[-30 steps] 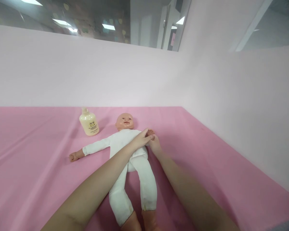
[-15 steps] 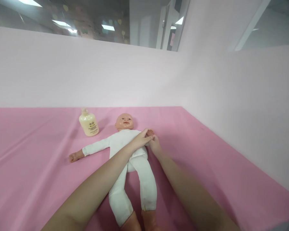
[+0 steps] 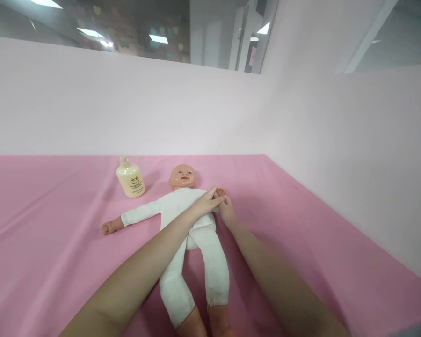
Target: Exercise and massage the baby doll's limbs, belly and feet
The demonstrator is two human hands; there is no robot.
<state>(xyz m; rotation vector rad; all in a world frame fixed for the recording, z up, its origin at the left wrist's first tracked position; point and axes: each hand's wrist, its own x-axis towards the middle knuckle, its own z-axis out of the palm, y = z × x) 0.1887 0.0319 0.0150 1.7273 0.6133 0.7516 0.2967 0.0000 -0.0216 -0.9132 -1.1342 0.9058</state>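
Observation:
A baby doll (image 3: 181, 206) with a white cloth body lies on its back on the pink sheet (image 3: 266, 201), head toward the wall. My left hand (image 3: 207, 201) reaches across its torso and is closed around the doll's hand (image 3: 220, 192) on the right side. From the right, my right hand (image 3: 226, 209) is closed on the same doll's hand, its fingers touching those of my left. Part of the doll's hand shows between my fingers; the forearm behind is mostly hidden. The doll's other arm (image 3: 140, 214) lies stretched out to the left.
A pale yellow lotion bottle (image 3: 130, 179) stands upright left of the doll's head. A white wall (image 3: 126, 103) rises behind the sheet, and another wall (image 3: 365, 150) bounds the right side. A window (image 3: 136, 28) runs along the top.
The whole view has shifted very slightly. Both hands stay on the doll's hand, with hardly any visible movement of the fingers.

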